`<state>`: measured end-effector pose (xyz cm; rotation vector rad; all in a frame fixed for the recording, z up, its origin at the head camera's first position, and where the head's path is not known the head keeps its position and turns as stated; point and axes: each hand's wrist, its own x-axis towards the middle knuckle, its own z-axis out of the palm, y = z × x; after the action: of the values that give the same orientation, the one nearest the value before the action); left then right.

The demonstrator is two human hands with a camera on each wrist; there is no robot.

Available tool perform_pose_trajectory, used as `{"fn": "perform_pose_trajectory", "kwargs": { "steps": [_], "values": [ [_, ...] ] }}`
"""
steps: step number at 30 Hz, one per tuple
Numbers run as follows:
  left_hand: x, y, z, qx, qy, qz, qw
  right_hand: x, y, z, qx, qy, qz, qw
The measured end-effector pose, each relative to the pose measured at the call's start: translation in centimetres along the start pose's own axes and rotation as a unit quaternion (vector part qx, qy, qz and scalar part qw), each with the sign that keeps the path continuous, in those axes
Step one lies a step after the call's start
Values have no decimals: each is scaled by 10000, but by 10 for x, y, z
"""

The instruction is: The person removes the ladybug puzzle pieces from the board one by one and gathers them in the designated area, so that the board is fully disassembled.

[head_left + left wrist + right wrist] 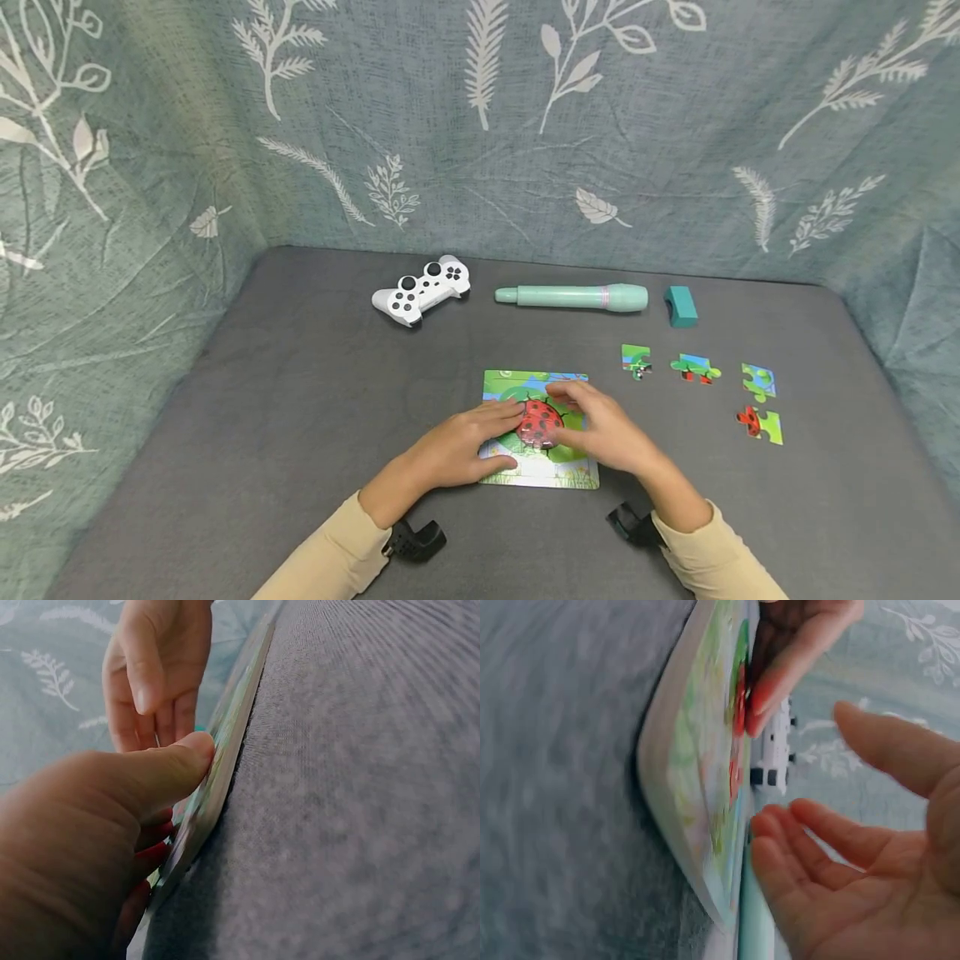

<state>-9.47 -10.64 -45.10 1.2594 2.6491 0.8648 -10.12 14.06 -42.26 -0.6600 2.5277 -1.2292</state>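
Note:
A jigsaw puzzle board [546, 478] with a red ladybug picture [537, 423] lies flat on the table. My left hand [467, 446] rests on its left side with the fingers stretched towards the ladybug. In the left wrist view, the thumb [176, 769] touches the board near its edge. Over the right side is my right hand [611, 429], its fingers loosely bent. The right wrist view shows a gap between that thumb [889, 746] and the fingers [802, 847], with nothing held there. Whether its fingertips touch the board, I cannot tell.
Several loose puzzle pieces lie to the right, among them a red and green piece [770, 426] and a blue-green piece [636, 358]. Behind the board are a white game controller [423, 292], a mint-green microphone-like stick [562, 297] and a teal block [682, 307].

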Motion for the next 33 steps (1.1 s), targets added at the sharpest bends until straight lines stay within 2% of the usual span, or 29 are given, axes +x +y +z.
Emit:
{"fn": "perform_pose_trajectory", "kwargs": {
  "steps": [6, 9, 12, 17, 24, 33],
  "values": [
    [-1, -3, 1, 82, 42, 76, 9999, 2, 4, 7, -512, -73, -63, 9986],
    [-1, -4, 1, 53, 74, 106, 9999, 2, 6, 11, -879, -12, -160, 9960],
    [0, -4, 1, 46, 96, 117, 9999, 1, 6, 16, -975, 77, -162, 9951],
    [0, -2, 1, 81, 75, 99, 9999, -1, 4, 21, -906, 201, -126, 9956],
    [-1, -2, 2, 107, -27, -66, 9999, 0, 10, 25, -828, 351, -291, 9955],
    [-1, -4, 4, 176, 0, 32, 9998, -1, 14, 26, -517, 433, -205, 9975]
  ]
}}
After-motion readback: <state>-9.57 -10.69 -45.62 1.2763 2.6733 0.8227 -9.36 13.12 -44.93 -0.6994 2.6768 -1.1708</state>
